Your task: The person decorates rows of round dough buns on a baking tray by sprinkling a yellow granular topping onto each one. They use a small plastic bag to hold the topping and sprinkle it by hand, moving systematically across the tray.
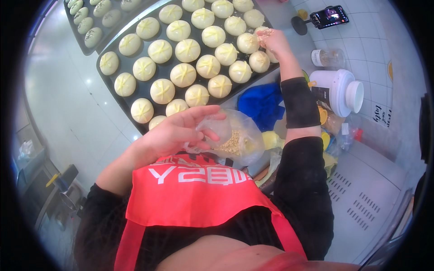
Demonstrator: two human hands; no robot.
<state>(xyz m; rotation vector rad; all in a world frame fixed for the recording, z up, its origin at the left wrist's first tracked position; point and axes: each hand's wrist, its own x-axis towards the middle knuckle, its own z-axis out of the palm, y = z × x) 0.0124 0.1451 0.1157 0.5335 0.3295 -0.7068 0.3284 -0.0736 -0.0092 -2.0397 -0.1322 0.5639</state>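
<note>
A dark baking tray (pixel 135 89) holds rows of round pale dough buns, such as one (pixel 188 50) piped with a yellow star of lines. Over the tray's right edge is my right hand (pixel 273 41), its fingers closed on chopped nuts or crumbs, just above the buns there. Crumbs top a few buns (pixel 247 43) near it. In front of my body my left hand (pixel 190 130) has its fingers spread and hooked at the mouth of a clear plastic bag (pixel 249 135). Chopped nuts or crumbs (pixel 234 144) lie in the bag. How firmly the left fingers grip the plastic is unclear.
A second tray (pixel 90 50) of seeded buns stands at the upper left. Right of the bag lies a blue cloth (pixel 259 101). Farther right are a white tub (pixel 330 89), a clear jar (pixel 329 57) and a phone on a stand (pixel 329 17), beside a tiled wall.
</note>
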